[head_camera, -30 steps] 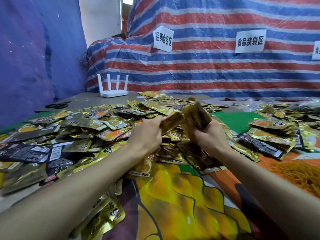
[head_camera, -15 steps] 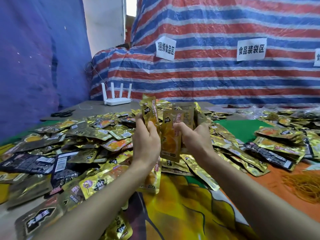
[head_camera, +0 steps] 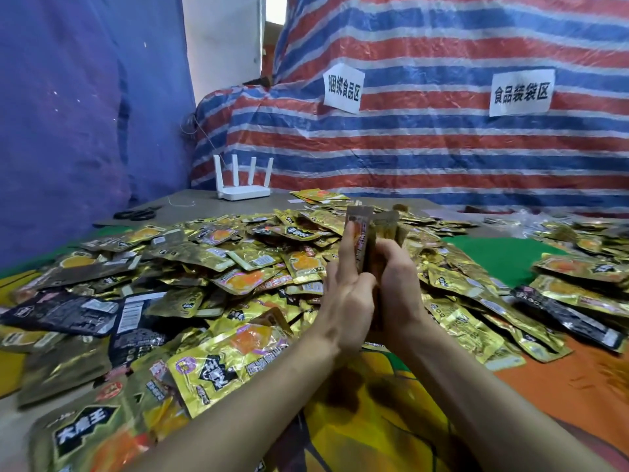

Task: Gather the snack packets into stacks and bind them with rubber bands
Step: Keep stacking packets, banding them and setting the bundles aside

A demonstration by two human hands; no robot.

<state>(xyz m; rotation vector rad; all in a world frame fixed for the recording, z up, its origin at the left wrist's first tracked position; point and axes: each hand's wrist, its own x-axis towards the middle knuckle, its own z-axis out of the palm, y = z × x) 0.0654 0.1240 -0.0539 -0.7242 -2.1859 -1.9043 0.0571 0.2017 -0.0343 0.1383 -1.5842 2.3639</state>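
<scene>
Gold foil snack packets (head_camera: 372, 226), gathered in an upright stack, are clamped between both hands above the loose heap of packets (head_camera: 211, 267) on the grey table (head_camera: 194, 212). The left hand (head_camera: 347, 298) grips one side, forefinger laid up along it. The right hand (head_camera: 400, 284) curls round the other.

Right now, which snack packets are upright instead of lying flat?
The small stack held between the left hand and right hand, standing on edge; the loose packets around it lie flat.
</scene>
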